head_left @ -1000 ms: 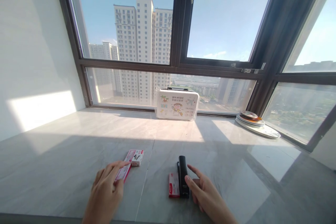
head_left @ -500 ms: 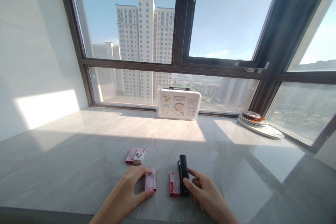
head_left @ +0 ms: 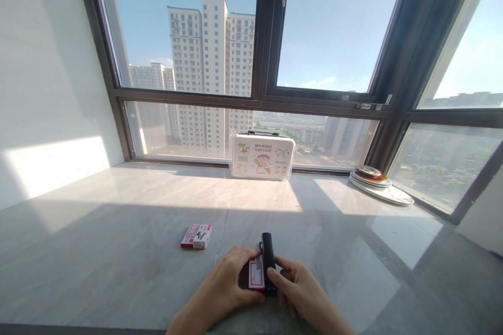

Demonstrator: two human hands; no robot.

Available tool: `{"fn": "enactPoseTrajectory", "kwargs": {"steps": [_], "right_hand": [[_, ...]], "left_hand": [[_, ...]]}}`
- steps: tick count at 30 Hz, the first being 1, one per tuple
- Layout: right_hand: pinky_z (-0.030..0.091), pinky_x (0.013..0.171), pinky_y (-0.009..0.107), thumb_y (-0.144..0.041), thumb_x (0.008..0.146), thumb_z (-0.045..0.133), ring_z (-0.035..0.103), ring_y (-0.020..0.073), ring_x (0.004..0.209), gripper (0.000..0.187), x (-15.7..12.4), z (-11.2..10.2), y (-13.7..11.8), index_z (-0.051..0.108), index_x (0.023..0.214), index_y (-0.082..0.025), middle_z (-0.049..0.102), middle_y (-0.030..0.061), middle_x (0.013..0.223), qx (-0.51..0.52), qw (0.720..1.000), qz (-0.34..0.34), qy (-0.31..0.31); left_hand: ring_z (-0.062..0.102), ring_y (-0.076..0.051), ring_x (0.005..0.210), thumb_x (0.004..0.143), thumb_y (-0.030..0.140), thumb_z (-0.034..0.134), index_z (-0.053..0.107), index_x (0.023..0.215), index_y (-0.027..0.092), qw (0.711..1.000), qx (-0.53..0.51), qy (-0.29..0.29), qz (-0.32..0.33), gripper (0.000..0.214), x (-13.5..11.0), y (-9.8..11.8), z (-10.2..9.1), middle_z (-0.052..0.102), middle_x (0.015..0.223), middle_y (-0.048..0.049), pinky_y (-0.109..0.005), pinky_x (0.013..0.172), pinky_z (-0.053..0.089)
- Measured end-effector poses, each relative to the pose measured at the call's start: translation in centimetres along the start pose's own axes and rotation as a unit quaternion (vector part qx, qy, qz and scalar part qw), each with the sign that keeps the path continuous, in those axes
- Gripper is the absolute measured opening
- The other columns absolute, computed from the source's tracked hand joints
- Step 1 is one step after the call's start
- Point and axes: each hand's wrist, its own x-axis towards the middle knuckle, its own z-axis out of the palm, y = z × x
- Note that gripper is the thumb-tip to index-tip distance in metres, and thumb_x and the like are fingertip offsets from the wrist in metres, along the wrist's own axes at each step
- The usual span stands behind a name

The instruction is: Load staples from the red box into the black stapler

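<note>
A black stapler [head_left: 269,261] stands on the grey stone-look sill, long side towards me. My right hand [head_left: 298,285] grips its right side, thumb on the near part and fingers along the flank. Against its left side is a small pink-and-white staple box [head_left: 257,276], pinched between the thumb and fingers of my left hand [head_left: 230,282]. The second red box that lay beside the stapler is hidden, apparently beneath the held one. Farther left, a pair of small red-and-white staple boxes [head_left: 196,236] lies together, a black stapler pictured on one.
A white cartoon-printed case [head_left: 262,157] in clear wrap stands against the window at the back. Stacked plates and lids [head_left: 379,187] sit in the right back corner. The sill's front edge [head_left: 78,328] runs along the bottom.
My left hand has carried its staple box right, over to the stapler's left side, covering the red box there. My right hand stays on the stapler. The view has shifted slightly right.
</note>
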Motion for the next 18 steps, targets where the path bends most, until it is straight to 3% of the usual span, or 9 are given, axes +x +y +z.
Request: {"fn": "enactPoseTrajectory", "kwargs": {"steps": [5,8,10,12,13,15,18], "right_hand": [[0.027,0.034,0.017,-0.068,0.089,0.055,0.043,0.0061,0.035,0.078,0.0,0.0,0.1,0.05,0.147,-0.015,0.062,-0.0026,0.059,-0.005,1.0,0.015,0.011],[0.029,0.033,0.017,-0.068,0.089,0.055,0.044,0.0067,0.034,0.081,0.2,0.0,0.5,0.046,0.15,-0.015,0.063,-0.0024,0.061,-0.001,1.0,0.025,0.011],[0.029,0.032,0.017,-0.068,0.089,0.055,0.044,0.0067,0.033,0.082,0.4,-0.1,0.8,0.044,0.151,-0.014,0.064,-0.0021,0.062,0.003,1.0,0.025,0.01],[0.029,0.031,0.017,-0.067,0.09,0.055,0.044,0.0065,0.033,0.082,0.5,-0.2,1.1,0.043,0.151,-0.014,0.064,-0.0019,0.064,0.004,1.0,0.025,0.01],[0.029,0.03,0.016,-0.067,0.09,0.054,0.044,0.0063,0.033,0.082,0.5,-0.2,1.2,0.042,0.151,-0.014,0.064,-0.0019,0.064,0.004,1.0,0.024,0.009],[0.029,0.031,0.016,-0.067,0.091,0.054,0.044,0.0061,0.033,0.081,0.5,-0.2,1.2,0.042,0.152,-0.015,0.064,-0.002,0.064,0.004,1.0,0.025,0.008],[0.03,0.032,0.017,-0.067,0.091,0.054,0.044,0.0062,0.034,0.081,0.5,-0.2,1.1,0.042,0.152,-0.016,0.064,-0.0022,0.065,0.0,1.0,0.029,0.007]], "left_hand": [[0.059,-0.03,0.113,0.059,0.059,0.088,0.058,0.137,0.028,0.998,0.049,-0.013,0.031,0.088,0.1,0.5,-0.2,0.065,0.122,-0.0068,-0.039,0.099,0.048],[0.055,-0.027,0.122,0.091,0.054,0.061,0.053,0.141,0.031,0.996,0.061,0.047,0.049,0.055,-0.1,-0.2,-1.8,0.061,0.133,-0.0064,-0.04,0.107,0.044],[0.052,-0.024,0.127,0.104,0.039,0.037,0.053,0.141,0.031,0.984,0.098,0.142,0.031,0.041,-0.4,-2.3,-3.7,0.059,0.137,-0.0057,-0.043,0.113,0.037],[0.05,-0.025,0.129,0.101,0.032,0.037,0.053,0.141,0.029,0.956,0.168,0.241,-0.02,0.043,-1.2,-5.5,-6.0,0.059,0.137,-0.0061,-0.045,0.112,0.038],[0.048,-0.027,0.131,0.098,0.029,0.039,0.052,0.143,0.028,0.941,0.207,0.262,-0.055,0.046,-1.8,-7.2,-7.1,0.057,0.139,-0.0064,-0.047,0.113,0.037],[0.042,-0.031,0.137,0.092,0.029,0.046,0.052,0.144,0.031,0.921,0.266,0.252,-0.133,0.051,-3.3,-10.4,-8.7,0.049,0.149,-0.0051,-0.053,0.114,0.035],[0.038,-0.031,0.143,0.092,0.043,0.052,0.057,0.137,0.035,0.931,0.271,0.185,-0.156,0.047,-6.3,-12.9,-9.6,0.047,0.152,-0.0018,-0.051,0.114,0.036]]}}
